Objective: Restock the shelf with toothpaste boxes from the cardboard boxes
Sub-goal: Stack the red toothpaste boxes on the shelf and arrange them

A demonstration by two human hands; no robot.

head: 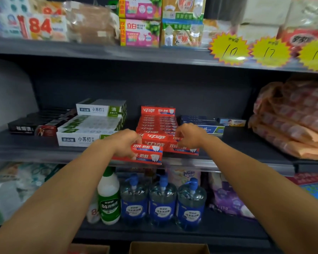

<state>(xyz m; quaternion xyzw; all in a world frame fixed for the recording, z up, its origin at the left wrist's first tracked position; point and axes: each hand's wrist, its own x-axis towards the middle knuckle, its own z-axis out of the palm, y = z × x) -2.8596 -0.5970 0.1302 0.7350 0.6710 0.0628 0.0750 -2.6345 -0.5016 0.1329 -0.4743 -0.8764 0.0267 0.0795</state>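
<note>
Dark shelf [246,143] bearing toothpaste boxes [157,118]

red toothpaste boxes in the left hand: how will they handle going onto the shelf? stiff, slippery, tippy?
The red toothpaste boxes look like thin, glossy card, so probably stiff enough but slick; the two stacked in the left hand could slide apart. They are long and flat, so unlikely to roll or tip lying down. They overhang the shelf edge, so a nudge might drop them.
</note>
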